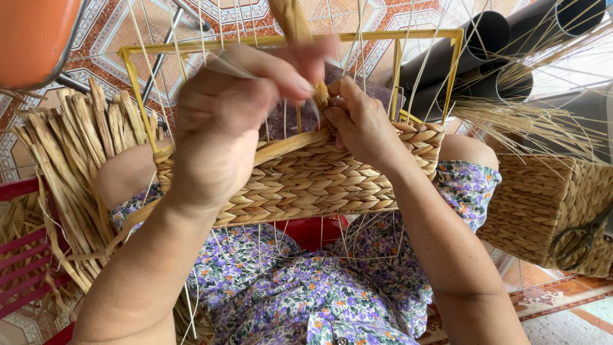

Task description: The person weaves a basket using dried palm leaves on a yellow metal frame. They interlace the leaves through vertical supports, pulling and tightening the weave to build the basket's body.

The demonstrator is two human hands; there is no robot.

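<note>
Fingertips of the left hand (223, 121) and right hand (361, 118) pinch a twisted tan straw strand (295, 22) at the top edge of the half-woven straw basket (306, 179) resting on the lap. Lower rows are woven; the yellow wire frame (287, 39) above stands bare, so roughly half seems left. Loose dried straw bundle (70, 147) lies beside the basket's left edge.

floor: patterned tiles (223, 16) | red slatted bench (25, 255) | dark pipes (485, 45) | daylight

Tan braided basket (319, 182), yellow wire frame (290, 39), purple floral dress (306, 287), red crate (22, 268), orange stool (32, 35)
</note>
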